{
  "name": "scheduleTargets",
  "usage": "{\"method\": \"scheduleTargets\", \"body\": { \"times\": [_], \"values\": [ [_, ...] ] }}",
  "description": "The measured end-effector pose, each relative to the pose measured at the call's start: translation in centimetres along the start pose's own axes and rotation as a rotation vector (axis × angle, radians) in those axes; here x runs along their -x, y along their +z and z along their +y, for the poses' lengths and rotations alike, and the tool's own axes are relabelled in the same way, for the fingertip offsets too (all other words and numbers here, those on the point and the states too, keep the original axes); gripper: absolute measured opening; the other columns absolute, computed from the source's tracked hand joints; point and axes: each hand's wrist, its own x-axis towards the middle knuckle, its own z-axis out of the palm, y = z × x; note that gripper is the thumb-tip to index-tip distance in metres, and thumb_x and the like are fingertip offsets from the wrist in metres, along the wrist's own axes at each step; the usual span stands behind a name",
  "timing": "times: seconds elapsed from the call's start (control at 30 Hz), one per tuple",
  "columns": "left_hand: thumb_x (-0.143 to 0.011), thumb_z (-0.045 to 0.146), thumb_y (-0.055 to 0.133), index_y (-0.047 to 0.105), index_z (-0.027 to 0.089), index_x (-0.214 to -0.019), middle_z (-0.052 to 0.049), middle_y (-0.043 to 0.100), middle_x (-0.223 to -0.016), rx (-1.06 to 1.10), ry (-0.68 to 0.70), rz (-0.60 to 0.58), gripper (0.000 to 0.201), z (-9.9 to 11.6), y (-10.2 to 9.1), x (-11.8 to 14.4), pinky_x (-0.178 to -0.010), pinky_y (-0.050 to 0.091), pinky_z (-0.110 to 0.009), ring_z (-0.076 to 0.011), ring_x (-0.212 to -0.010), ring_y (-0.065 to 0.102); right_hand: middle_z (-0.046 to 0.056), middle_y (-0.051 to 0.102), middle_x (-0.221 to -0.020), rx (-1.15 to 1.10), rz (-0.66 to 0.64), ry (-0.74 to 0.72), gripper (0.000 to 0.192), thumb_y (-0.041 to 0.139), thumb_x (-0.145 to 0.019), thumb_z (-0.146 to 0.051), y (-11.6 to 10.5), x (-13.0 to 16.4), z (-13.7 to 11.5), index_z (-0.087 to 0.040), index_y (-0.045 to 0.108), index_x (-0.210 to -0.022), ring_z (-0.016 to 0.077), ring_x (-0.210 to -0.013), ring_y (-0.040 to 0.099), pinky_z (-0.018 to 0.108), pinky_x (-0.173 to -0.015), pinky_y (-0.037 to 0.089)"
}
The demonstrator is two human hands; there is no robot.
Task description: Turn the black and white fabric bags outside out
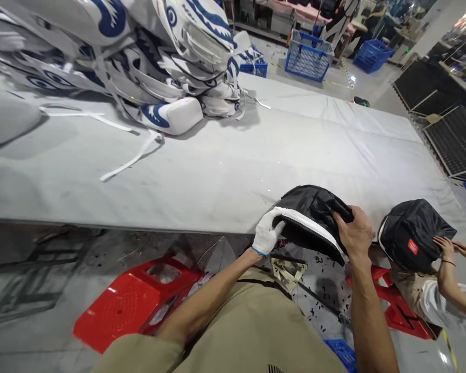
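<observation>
The gloved left hand (267, 233) is pinching while, to its right, the bare right hand (356, 231) is gripping.

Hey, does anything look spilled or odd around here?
Yes. Small black scraps litter the floor left of the right forearm, like unswept waste. Also, the left hand wears a white glove while the right hand is bare, a mismatch.

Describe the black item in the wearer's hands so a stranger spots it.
Follow the near edge of the white table right, past the pile of white-and-blue bags. There, a white-gloved left hand and bare right hand hold the black fabric item, edged with a white band. The black piece beside it, in a co-worker's hands, bears a red label; this one shows none.
</observation>
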Motion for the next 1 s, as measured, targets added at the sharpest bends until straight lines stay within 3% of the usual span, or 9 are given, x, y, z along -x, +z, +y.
{"method": "scheduleTargets", "body": {
  "times": [0.2, 0.33, 0.47, 0.6, 0.7, 0.8, 0.87, 1.0],
  "values": [
    [-0.103, 0.017, 0.079, 0.072, 0.025, -0.145, -0.010, 0.078, -0.141, 0.052, 0.071, 0.010, 0.043, 1.0, 0.0, -0.1, -0.125, 0.057, -0.046, -0.0230, -0.138, 0.072, 0.012, 0.079, -0.105, -0.011, 0.033, 0.003, 0.049, 0.060, -0.106, -0.065, 0.3, -0.1, -0.4, -0.020, 0.078, -0.116, 0.0292, -0.096, 0.067, 0.037, -0.083, 0.043],
    [-0.103, 0.017, 0.081, 0.076, 0.028, -0.144, -0.010, 0.078, -0.141, 0.094, 0.123, -0.011, 0.043, 0.0, -0.2, -0.7, -0.123, 0.059, -0.047, -0.0236, -0.136, 0.073, 0.011, 0.079, -0.105, 0.004, 0.029, 0.015, 0.050, 0.060, -0.106, -0.066, 0.6, -0.5, -0.8, -0.021, 0.078, -0.117, 0.0291, -0.096, 0.067, 0.036, -0.081, 0.042],
    [-0.103, 0.017, 0.079, 0.076, 0.031, -0.149, -0.010, 0.077, -0.138, 0.178, 0.213, -0.134, 0.048, -2.7, -1.2, -1.7, -0.117, 0.063, -0.046, -0.0238, -0.132, 0.074, 0.012, 0.078, -0.104, 0.020, 0.030, -0.001, 0.053, 0.058, -0.108, -0.069, 0.9, -0.8, -1.0, -0.020, 0.078, -0.117, 0.0290, -0.096, 0.066, 0.036, -0.081, 0.041],
    [-0.106, 0.009, 0.069, 0.071, 0.031, -0.154, -0.010, 0.079, -0.131, 0.132, 0.385, -0.255, 0.053, -4.6, -2.7, -3.4, -0.108, 0.065, -0.042, -0.0219, -0.124, 0.075, 0.012, 0.078, -0.101, 0.018, 0.035, -0.040, 0.060, 0.048, -0.111, -0.073, 0.8, -0.9, -1.6, -0.021, 0.077, -0.115, 0.0288, -0.092, 0.066, 0.037, -0.079, 0.040],
    [-0.106, 0.015, 0.069, 0.073, 0.025, -0.146, -0.011, 0.081, -0.119, 0.031, 0.525, -0.354, 0.042, -5.1, -3.8, -5.1, -0.096, 0.064, -0.037, -0.0224, -0.114, 0.077, 0.011, 0.077, -0.099, -0.006, 0.050, -0.081, 0.066, 0.042, -0.112, -0.078, 0.9, -0.8, -1.9, -0.022, 0.076, -0.114, 0.0290, -0.091, 0.066, 0.037, -0.077, 0.039],
    [-0.107, 0.022, 0.068, 0.077, 0.022, -0.130, -0.009, 0.083, -0.111, -0.128, 0.541, -0.446, 0.024, -5.3, -4.3, -6.3, -0.083, 0.060, -0.031, -0.0192, -0.096, 0.078, 0.011, 0.078, -0.101, -0.030, 0.057, -0.096, 0.065, 0.043, -0.111, -0.079, 1.1, -0.9, -2.0, -0.024, 0.076, -0.113, 0.0290, -0.093, 0.067, 0.036, -0.073, 0.037],
    [-0.107, 0.026, 0.067, 0.078, 0.022, -0.123, -0.009, 0.084, -0.111, -0.212, 0.520, -0.426, 0.020, -5.2, -4.3, -6.5, -0.082, 0.058, -0.032, -0.0193, -0.091, 0.077, 0.010, 0.077, -0.099, -0.032, 0.063, -0.090, 0.063, 0.043, -0.111, -0.078, 1.2, -1.0, -2.0, -0.024, 0.076, -0.112, 0.0288, -0.092, 0.068, 0.036, -0.070, 0.035],
    [-0.102, 0.038, 0.076, 0.078, 0.021, -0.124, -0.013, 0.083, -0.119, -0.315, 0.437, -0.310, 0.028, -5.3, -3.6, -5.4, -0.094, 0.060, -0.039, -0.0260, -0.105, 0.078, 0.008, 0.076, -0.093, -0.032, 0.087, -0.088, 0.064, 0.040, -0.111, -0.079, 1.5, -1.2, -2.1, -0.025, 0.074, -0.109, 0.0287, -0.089, 0.069, 0.036, -0.071, 0.038]
  ]
}}
